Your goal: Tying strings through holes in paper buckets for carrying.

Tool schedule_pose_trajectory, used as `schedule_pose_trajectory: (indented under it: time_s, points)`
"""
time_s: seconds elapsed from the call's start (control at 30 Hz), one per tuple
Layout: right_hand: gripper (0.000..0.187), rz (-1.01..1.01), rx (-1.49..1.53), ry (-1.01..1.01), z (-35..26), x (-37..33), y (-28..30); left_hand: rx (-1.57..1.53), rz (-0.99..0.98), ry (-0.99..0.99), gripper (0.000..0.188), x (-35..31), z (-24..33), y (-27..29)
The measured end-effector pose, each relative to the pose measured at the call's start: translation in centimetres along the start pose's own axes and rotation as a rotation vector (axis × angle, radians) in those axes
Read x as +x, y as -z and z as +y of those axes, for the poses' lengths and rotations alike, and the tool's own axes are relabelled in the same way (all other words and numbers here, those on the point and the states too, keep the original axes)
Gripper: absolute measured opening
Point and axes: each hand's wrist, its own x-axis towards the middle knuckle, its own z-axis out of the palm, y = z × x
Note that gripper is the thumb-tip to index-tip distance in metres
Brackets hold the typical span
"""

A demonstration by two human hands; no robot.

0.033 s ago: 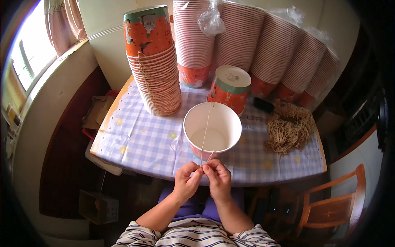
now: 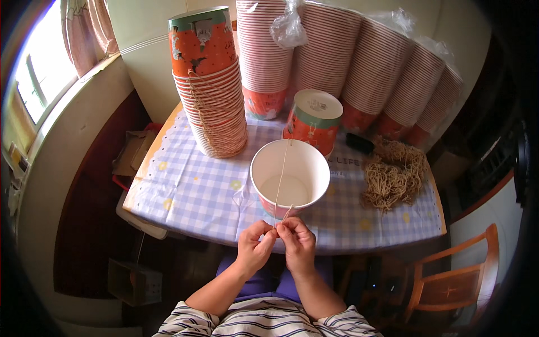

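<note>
An open paper bucket (image 2: 303, 165), white inside with a red printed outside, stands upright on the table in front of me. A thin beige string (image 2: 282, 178) runs from its far rim across the mouth to my fingers, and a short strand also shows at the near rim. My left hand (image 2: 256, 247) pinches the string just in front of the bucket. Against its fingertips, my right hand (image 2: 297, 240) is closed in a pinch on the string too. The exact end or knot between the fingertips is hidden.
Behind the bucket, an upside-down bucket (image 2: 314, 126) stands before tall wrapped stacks of buckets (image 2: 325, 50). A nested stack with string loops (image 2: 210, 112) rises at left. A pile of beige strings (image 2: 393, 180) and a black object (image 2: 359, 144) lie right. A wooden chair (image 2: 449, 281) stands lower right.
</note>
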Motion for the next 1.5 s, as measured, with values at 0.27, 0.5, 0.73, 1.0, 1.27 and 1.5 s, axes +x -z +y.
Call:
schedule_pose_trajectory:
  time_s: [0.27, 0.5, 0.73, 1.0, 1.27, 1.5]
  points:
    - [0.008, 0.12, 0.047, 0.05, -0.4, 0.5, -0.7, 0.123, -0.018, -0.055, 0.01, 0.1, 0.7, 0.5]
    - [0.012, 0.168, 0.068, 0.056, -0.5, 1.3, -0.3, 0.084, -0.079, 0.093, 0.013, -0.1, 1.1, 1.0]
    - [0.013, 0.156, -0.078, 0.052, 0.3, 1.6, 0.5, 0.488, 0.144, -0.207, 0.007, 0.7, 1.6, 1.2]
    - [0.01, 0.087, 0.161, -0.039, 0.4, 1.6, 0.9, 0.539, 0.035, -0.721, 0.033, 1.0, 2.5, -0.6]
    - [0.011, 0.081, 0.228, -0.103, -0.4, 1.5, 0.9, 0.536, 0.04, -0.577, 0.027, 1.9, 1.0, -0.4]
    - [0.012, 0.048, 0.251, -0.1, 0.4, 1.0, 1.2, 0.62, 0.068, -0.63, 0.023, 1.7, 1.1, -0.6]
